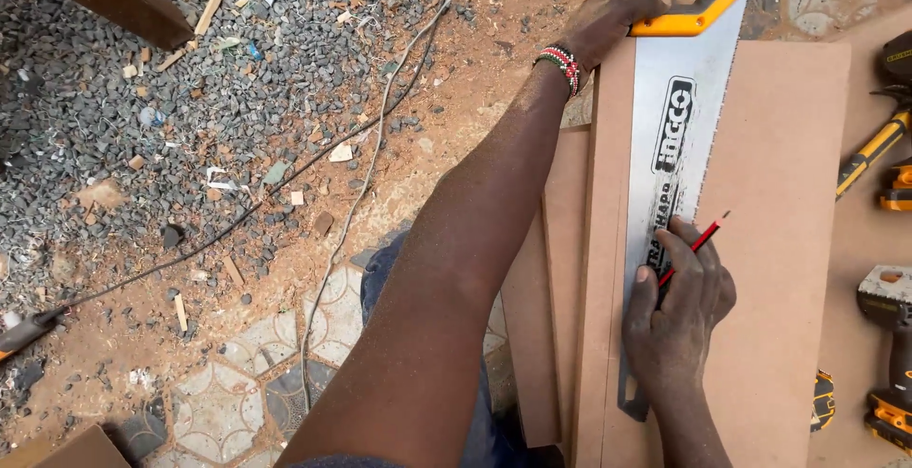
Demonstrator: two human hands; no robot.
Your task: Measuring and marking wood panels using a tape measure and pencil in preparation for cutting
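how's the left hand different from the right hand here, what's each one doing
The left hand is stretched far out at the saw's yellow handle; the right hand sits close in, on the saw blade.
The left hand holds no tool and wears a beaded wristband; the right hand grips a red pencil and has a bare wrist.
Both rest on the same saw, laid flat on the brown board.

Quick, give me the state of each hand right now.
Left hand: closed on the handle end of the hand saw, which lies flat on the brown board.
Right hand: closed on a red pencil against the saw blade.
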